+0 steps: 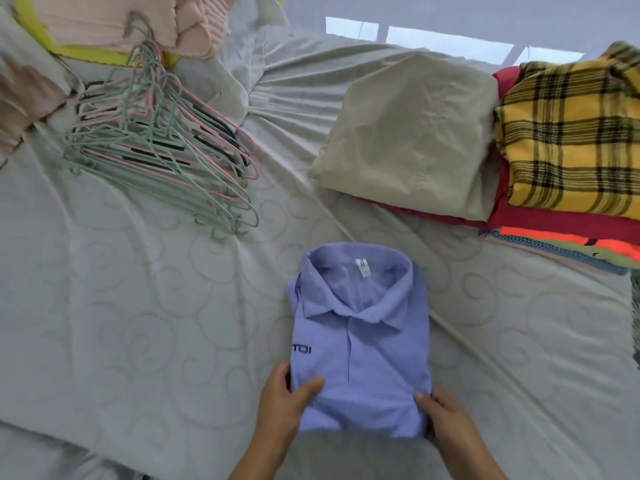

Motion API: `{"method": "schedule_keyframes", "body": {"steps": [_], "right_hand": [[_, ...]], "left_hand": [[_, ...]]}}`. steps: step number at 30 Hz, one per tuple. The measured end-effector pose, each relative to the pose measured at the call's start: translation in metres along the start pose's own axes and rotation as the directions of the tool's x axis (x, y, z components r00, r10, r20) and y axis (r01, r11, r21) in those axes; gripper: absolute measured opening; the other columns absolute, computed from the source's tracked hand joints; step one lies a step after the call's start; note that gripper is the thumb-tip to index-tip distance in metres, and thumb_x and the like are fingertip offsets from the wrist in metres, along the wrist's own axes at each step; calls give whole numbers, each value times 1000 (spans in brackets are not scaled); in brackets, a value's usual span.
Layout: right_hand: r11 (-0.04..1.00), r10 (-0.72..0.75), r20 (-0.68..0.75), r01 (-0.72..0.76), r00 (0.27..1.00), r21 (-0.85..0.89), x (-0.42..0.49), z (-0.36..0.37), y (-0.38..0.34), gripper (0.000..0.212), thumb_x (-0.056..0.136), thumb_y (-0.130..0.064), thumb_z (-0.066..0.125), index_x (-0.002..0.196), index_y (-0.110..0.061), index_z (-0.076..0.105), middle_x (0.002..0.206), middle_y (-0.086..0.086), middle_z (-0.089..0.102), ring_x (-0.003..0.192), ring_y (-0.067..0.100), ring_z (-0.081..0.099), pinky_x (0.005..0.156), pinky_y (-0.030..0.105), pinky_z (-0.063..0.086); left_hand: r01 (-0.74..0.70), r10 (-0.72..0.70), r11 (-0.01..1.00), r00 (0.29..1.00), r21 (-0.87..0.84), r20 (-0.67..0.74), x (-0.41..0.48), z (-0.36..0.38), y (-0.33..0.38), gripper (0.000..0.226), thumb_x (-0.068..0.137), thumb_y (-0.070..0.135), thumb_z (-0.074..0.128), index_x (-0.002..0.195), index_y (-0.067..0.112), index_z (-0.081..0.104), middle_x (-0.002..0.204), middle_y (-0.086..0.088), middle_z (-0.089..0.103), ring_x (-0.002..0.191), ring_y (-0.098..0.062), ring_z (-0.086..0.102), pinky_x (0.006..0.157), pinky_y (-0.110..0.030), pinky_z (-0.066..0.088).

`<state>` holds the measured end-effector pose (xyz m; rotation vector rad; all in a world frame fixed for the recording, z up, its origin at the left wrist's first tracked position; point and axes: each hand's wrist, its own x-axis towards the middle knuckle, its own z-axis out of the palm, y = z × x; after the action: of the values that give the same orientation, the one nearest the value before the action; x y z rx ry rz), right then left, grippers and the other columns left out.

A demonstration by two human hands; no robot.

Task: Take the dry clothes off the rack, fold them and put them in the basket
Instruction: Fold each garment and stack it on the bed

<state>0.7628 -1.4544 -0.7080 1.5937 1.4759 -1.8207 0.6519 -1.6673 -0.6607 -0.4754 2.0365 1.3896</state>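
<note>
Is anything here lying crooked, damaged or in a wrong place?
Nothing stands out. The blue polo shirt lies neatly folded, gripped by the left hand and right hand; the hangers form a loose heap.

A heap of plastic hangers (152, 147) (green, pink, dark) on the swirl-quilted pale bed (138, 323)

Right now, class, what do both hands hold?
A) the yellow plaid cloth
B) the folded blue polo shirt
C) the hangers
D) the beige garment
B: the left hand and right hand grip the near corners of the blue polo shirt, thumbs on top.
</note>
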Motion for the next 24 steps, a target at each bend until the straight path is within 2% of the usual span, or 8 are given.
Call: {"method": "schedule_keyframes", "body": {"steps": [4,6,9,11,14,18,21,24], "right_hand": [[946,-22,25,29,999,-324,-15,-15,60,20,86,9,55,92,-7,65,92,17,70,110,34,58,87,40,47],[867,-133,-24,104,991,-487,-27,-15,49,16,85,3,60,80,-12,56,100,25,63,104,28,57,84,39,44],[739,-516,-156,346,842,-578,-26,-12,14,43,74,0,73,112,8,53,109,32,55,101,41,53,85,49,44],[606,-677,-94,480,730,-634,-16,-9,-14,65,74,-13,75,128,7,44,120,25,51,106,35,47,89,41,44],[756,-540,37,504,841,-418,-7,6,-68,70,76,-5,74,134,-13,35,110,7,55,98,21,54,72,14,43],[801,-431,14,389,902,-455,12,17,-96,28,81,-5,63,104,-14,51,91,6,61,86,21,57,71,26,40],[909,-339,-36,317,940,-270,18,14,-110,17,82,-1,54,97,-8,51,74,5,55,62,16,53,56,25,39],[979,-201,-11,201,979,-20,19,19,-125,9,89,-4,53,94,-9,48,62,7,46,33,4,42,36,15,32]], "left_hand": [[187,-192,981,977,57,94,-35,-6,-50,51,41,29,82,82,11,57,82,-1,67,73,-11,61,57,-12,47],[173,-179,981,982,83,67,-39,-6,-63,45,55,33,84,86,13,59,87,-3,69,78,-17,63,62,-13,47],[72,-64,995,990,63,-126,-20,-6,-44,18,84,13,67,99,10,57,90,-5,61,78,-18,55,60,-7,44],[-49,72,992,975,113,-210,6,-5,-17,45,79,26,72,113,3,53,88,-4,55,81,-19,52,62,-11,42],[-162,240,902,959,400,-153,46,5,24,63,71,40,75,119,7,53,100,-7,50,92,-25,53,76,-29,42],[-158,230,653,973,741,4,70,27,72,21,88,27,55,105,14,55,102,-7,63,91,-27,56,68,-29,37],[-153,298,574,954,804,-32,72,34,102,17,87,15,48,103,12,53,102,-12,63,90,-31,56,67,-30,34],[-174,297,645,954,744,-34,70,45,123,35,91,29,52,119,11,44,109,-12,61,101,-33,57,72,-32,37]]}}
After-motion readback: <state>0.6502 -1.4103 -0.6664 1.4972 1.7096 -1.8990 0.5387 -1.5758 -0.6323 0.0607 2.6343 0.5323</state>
